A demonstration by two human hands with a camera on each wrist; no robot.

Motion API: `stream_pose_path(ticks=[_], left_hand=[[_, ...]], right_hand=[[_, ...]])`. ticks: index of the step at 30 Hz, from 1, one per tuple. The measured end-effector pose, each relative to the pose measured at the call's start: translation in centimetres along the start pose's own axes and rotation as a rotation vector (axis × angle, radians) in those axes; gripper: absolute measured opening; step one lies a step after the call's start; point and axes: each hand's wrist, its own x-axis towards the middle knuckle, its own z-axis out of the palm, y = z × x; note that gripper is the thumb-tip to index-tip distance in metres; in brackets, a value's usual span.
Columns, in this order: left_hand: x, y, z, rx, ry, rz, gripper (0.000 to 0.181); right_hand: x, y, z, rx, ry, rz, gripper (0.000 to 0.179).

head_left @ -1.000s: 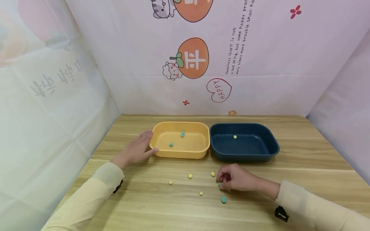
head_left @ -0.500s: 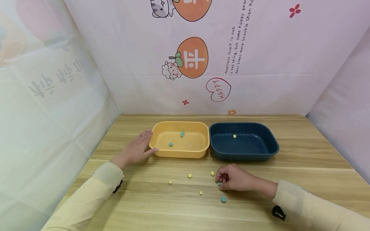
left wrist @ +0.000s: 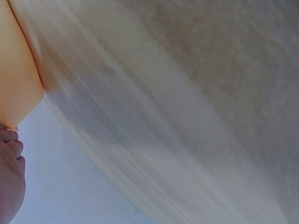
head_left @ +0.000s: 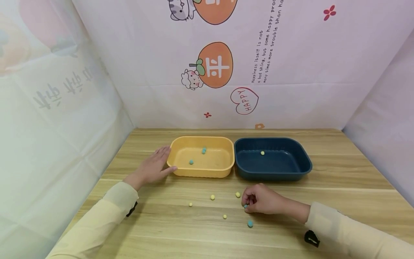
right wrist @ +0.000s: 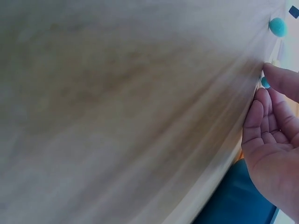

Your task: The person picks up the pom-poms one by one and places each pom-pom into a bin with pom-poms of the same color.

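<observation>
My right hand (head_left: pixel 263 199) is low over the wooden table, thumb and fingertips pinching a small teal ball (head_left: pixel 245 206). The right wrist view shows that teal ball (right wrist: pixel 265 82) between the thumb and the fingers. A larger teal ball (head_left: pixel 250 223) lies just in front of the hand, and a yellow ball (head_left: pixel 238 194) beside its fingertips. At the left end of the yellow tray (head_left: pixel 203 173) rests my left hand (head_left: pixel 153 167), fingers extended along the side and thumb at the front corner. Several teal balls (head_left: pixel 191 162) lie inside that tray.
A dark blue tray (head_left: pixel 275 176) stands right against the yellow one, with a yellow ball (head_left: pixel 262 153) in it. More yellow balls (head_left: pixel 212 197) are scattered on the table (head_left: pixel 181 230) in front of the trays. Printed cloth (head_left: pixel 291 100) hangs behind and at both sides.
Very little differs. The right fingertips cover slightly more of the small teal ball than half a second ago. The left hand and both trays stay where they were.
</observation>
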Motion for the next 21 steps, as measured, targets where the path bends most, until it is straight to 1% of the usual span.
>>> stream_pose_path(ticks=[5, 12, 21], left_hand=[[0.1, 0.0, 0.0, -0.008, 0.005, 0.004, 0.089], [0.1, 0.0, 0.0, -0.012, 0.001, 0.004, 0.089], [0.1, 0.0, 0.0, -0.012, -0.001, 0.003, 0.089]], right_hand=[[-0.1, 0.1, -0.1, 0.017, 0.015, -0.011, 0.013], [-0.2, -0.2, -0.3, 0.047, 0.025, 0.0, 0.012], [0.2, -1.6, -0.7, 0.055, 0.102, -0.042, 0.011]])
